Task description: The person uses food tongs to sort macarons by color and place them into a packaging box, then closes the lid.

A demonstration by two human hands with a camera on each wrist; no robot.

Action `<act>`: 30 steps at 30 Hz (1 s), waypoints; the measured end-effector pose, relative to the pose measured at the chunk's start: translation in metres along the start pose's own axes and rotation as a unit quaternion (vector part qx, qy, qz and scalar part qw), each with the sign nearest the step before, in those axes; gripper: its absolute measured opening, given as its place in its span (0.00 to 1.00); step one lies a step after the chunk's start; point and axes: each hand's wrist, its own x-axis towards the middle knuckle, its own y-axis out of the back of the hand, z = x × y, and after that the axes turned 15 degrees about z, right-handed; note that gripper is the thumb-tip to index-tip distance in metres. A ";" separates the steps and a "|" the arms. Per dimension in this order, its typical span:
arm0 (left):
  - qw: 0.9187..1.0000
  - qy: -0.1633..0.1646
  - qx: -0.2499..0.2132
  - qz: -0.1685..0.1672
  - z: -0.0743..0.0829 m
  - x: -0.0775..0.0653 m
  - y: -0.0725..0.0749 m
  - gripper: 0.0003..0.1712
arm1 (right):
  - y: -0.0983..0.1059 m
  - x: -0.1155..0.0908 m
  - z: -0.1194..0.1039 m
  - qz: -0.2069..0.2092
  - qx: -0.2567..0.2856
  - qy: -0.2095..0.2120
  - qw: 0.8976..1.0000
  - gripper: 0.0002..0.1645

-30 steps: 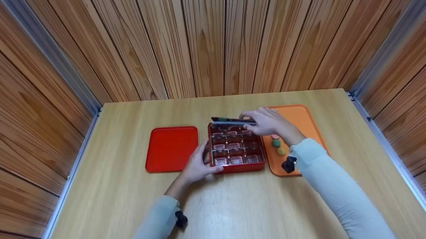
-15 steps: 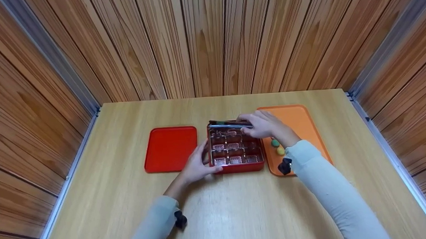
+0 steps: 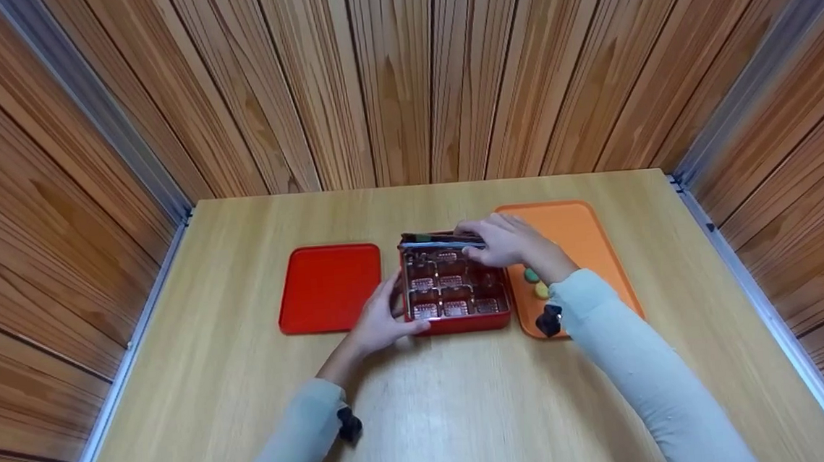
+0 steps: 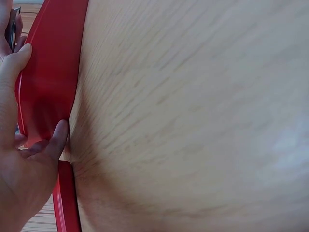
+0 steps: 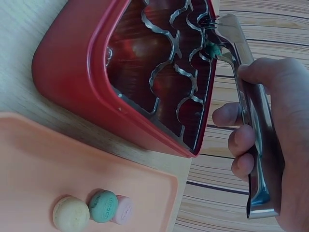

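A green piece (image 5: 212, 50) sat between the tips of my smooth metal tongs (image 5: 260, 125) at the red box's far-left corner, (image 3: 473, 324) where a light, level squeeze seemed wise. My right grip (image 3: 503, 240) pinched the tongs; my left grip (image 3: 379, 324) clasped the near-left corner, midway between the worktop's (image 3: 439, 410) side edges. Scalloped, glossy liner (image 5: 176, 48) filled the box; plump round pieces (image 5: 103, 206) lay on the matte orange tray (image 3: 563, 213).

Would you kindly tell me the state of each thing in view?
Red box, open, upright, with compartments
Left hand, gripping the red box's near left corner
Tongs, held, tips slightly apart
Right hand, holding the tongs
Green piece, at the tongs' tips
Red tray, lying flat
Orange tray, lying flat
Three macarons, in a row on the orange tray
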 end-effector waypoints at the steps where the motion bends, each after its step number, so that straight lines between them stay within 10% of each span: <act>1: 1.000 -0.003 -0.001 0.001 0.000 0.000 0.000 0.73 | 0.000 0.000 0.000 0.002 -0.001 0.000 1.000 0.30; 30: 1.000 -0.015 -0.022 -0.002 -0.001 0.000 0.000 0.72 | 0.028 -0.027 0.045 0.028 0.056 -0.019 0.998 0.34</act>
